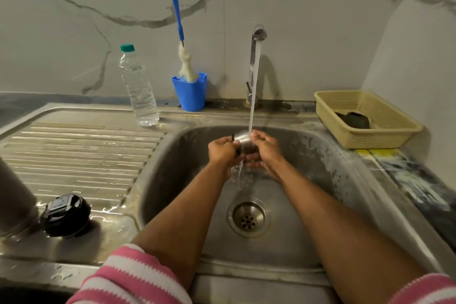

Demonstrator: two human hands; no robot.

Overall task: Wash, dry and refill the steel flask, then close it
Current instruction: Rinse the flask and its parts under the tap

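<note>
Head view showed a small steel cup [243, 139] held over the sink [320, 155] under the tap stream [254, 86], left hand [223, 150] and right hand [265, 149] gripping opposite sides with curled fingers, equally near; its axis could not be told

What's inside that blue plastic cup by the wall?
The blue plastic cup holds a blue-handled brush, its whitish fibre head poking above the rim. The cup's wall hides anything lower.

Both hands, left [223, 149] and right [265, 149], gripping a steel cup [243, 139] under running tap [257, 34] water, over the sink [308, 155].
</note>
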